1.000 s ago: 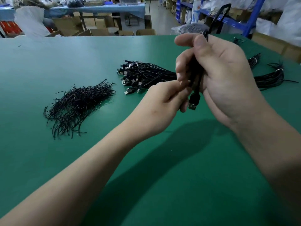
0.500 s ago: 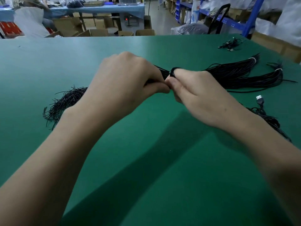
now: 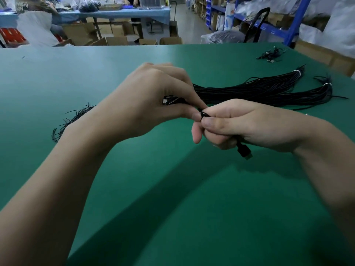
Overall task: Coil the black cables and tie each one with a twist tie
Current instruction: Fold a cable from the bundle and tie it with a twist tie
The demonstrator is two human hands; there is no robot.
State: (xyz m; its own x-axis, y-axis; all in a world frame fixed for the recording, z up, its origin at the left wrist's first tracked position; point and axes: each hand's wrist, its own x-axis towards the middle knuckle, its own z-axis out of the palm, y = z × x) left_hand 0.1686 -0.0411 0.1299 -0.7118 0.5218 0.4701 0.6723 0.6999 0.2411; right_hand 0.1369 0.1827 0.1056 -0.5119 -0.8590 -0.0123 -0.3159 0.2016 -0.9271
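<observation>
- Coiled cable [image 3: 244,152]: judged light, limp and a bit springy, so the loops would likely fan out if released. Best gripped across the gathered loops at mid-coil, never by the plug.
- Appearance: thin, black, matte. Nearly all of it was hidden inside the fist; only a short length and a black plug showed, poking out at 5 o'clock below the fist.
- Position: held in the air over the green table [image 3: 172,198], just toward 3 o'clock from centre of view.
- Twist tie [image 3: 202,113]: fine black wire showing as a small loop where the two thumbs met. Judged soft enough to bend and to hold a twist.
- Right hand [image 3: 240,123]: fingers curled tight round the coil, thumb laid along the top.
- Left hand [image 3: 153,100]: thumb and forefinger pinched the tie; other fingers curled.
- Loose cable bundles [image 3: 259,91] lay at 2 o'clock, banded white at their far ends.
- Spare ties [image 3: 71,120] lay at 9 o'clock, partly behind the left forearm.
</observation>
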